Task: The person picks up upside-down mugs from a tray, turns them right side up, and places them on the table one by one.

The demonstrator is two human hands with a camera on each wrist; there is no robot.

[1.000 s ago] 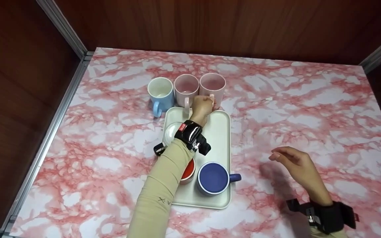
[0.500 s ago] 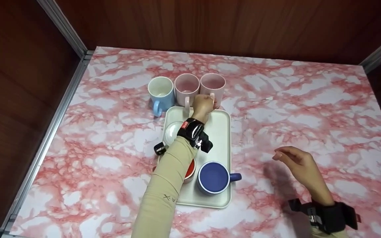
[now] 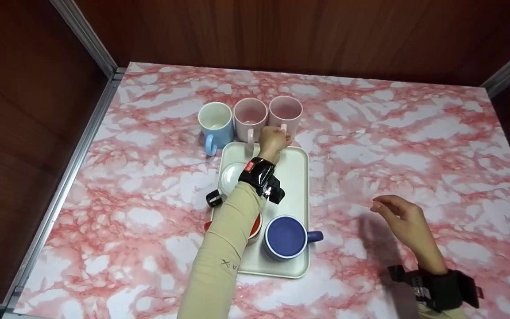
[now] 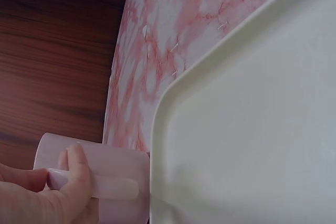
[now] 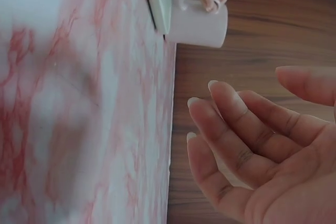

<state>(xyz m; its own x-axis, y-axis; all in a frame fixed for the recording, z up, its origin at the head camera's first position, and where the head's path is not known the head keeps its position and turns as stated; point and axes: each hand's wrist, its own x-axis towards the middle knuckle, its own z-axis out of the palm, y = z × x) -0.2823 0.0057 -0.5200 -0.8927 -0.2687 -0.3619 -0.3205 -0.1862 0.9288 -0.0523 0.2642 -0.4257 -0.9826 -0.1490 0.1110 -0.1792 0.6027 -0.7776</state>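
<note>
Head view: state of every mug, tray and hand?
Light blue mug, upright
Middle pink mug, upright
Right pink mug, upright
White mug, on tray, partly hidden
Red mug, on tray, partly hidden
Dark blue mug, on tray
Tray, bearing three mugs
Left hand, gripping right pink mug's handle
Right hand, empty

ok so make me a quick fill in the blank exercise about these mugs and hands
1. The left hand grips the rear row's rightmost mug, whose colour is ____.
2. The rear row's leftmost mug is ____ outside.
3. The dark blue mug on the tray has its handle pointing toward the ____ edge of the head view.
4. The right hand holds ____.

Missing words: pink; light blue; right; nothing.
</note>
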